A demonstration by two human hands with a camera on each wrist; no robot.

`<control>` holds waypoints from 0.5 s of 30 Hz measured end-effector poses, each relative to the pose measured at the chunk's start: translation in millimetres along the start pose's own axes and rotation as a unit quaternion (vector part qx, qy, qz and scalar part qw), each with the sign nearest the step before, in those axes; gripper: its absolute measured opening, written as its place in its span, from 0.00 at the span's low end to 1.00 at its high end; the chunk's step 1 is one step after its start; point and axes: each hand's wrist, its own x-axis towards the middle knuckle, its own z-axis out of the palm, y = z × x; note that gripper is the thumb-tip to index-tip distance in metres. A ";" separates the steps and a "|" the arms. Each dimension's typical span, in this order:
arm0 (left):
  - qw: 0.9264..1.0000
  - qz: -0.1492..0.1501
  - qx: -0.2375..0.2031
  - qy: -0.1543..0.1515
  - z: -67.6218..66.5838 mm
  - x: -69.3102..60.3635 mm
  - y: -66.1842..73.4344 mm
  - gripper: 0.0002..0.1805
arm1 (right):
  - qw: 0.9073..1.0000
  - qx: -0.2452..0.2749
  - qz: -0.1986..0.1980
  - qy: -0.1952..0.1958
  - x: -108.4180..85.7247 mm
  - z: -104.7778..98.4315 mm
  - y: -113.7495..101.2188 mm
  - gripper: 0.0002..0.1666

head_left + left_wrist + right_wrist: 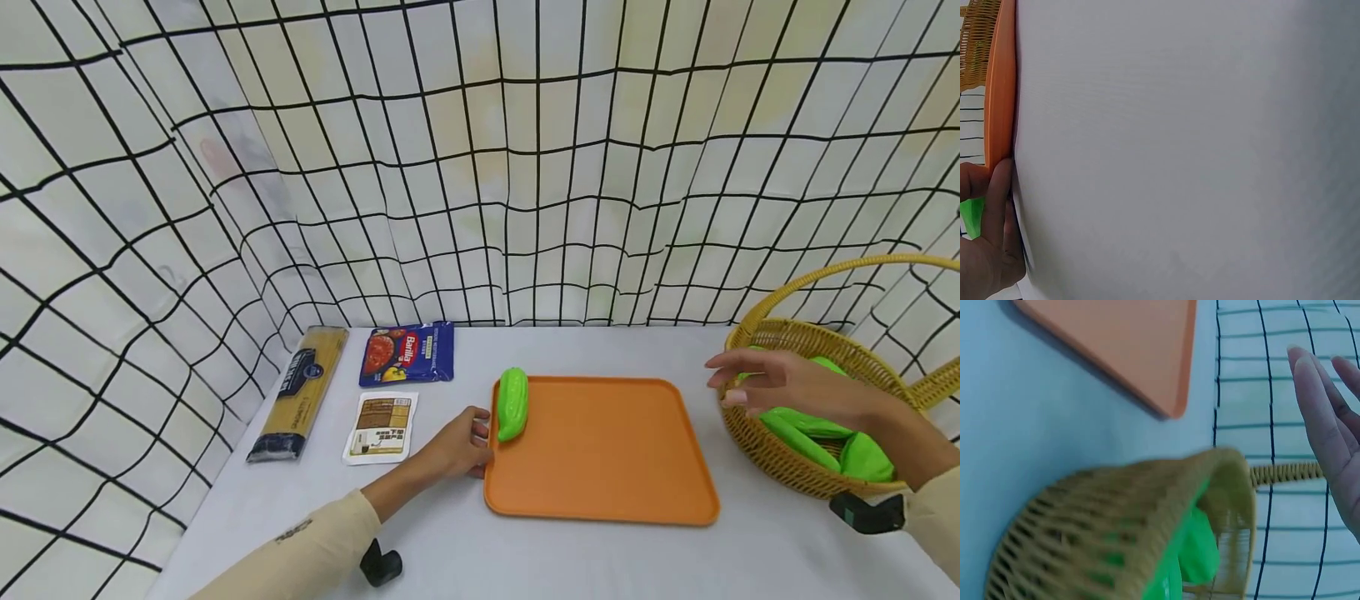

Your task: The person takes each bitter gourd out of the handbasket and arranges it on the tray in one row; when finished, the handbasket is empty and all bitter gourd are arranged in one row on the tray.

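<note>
Pinching the left rim of the orange tray [607, 454], the left hand [453, 447] has its thumb and fingers on two sides of the edge, as the left wrist view shows. If this hand pulls or lifts suddenly, the tray can tilt on the counter [600, 562]. I think this is the main danger, because the green vegetable [513, 406] lies on the tray along this same left side, near the fingers, and its far end seems to reach over the rim at the corner. Its body looks rounded, so it may roll toward the middle, or slip out there.

To the right of the tray, the right hand [795, 387] has loosely stretched fingers and holds nothing; it hangs above the wicker basket [757, 446], well apart from the other hand. In the basket, more green pieces [798, 442] lie close together, so grasping one could drag its neighbour. The tall handle [847, 265] arches over them, and a careless arm could knock it and tip the basket.

Farther, on the left, lie a white packet [381, 427], a spaghetti bag [300, 392] and a blue pouch [427, 354]. The white packet is near the left forearm, therefore a wide swing might push it aside
</note>
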 end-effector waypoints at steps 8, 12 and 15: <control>1.000 -0.004 0.006 0.003 1.1 -1.0 2.9 0.36 | 1.000 0.002 0.009 0.000 -21.8 -30.3 20.3 0.31; 1.000 -0.006 0.005 0.002 0.8 -0.5 3.4 0.37 | 1.000 -0.018 0.018 0.016 -23.1 -42.1 33.4 0.31; 1.000 -0.010 0.005 0.002 0.5 0.3 2.9 0.37 | 0.998 -0.046 0.035 0.040 -20.5 -47.6 39.9 0.33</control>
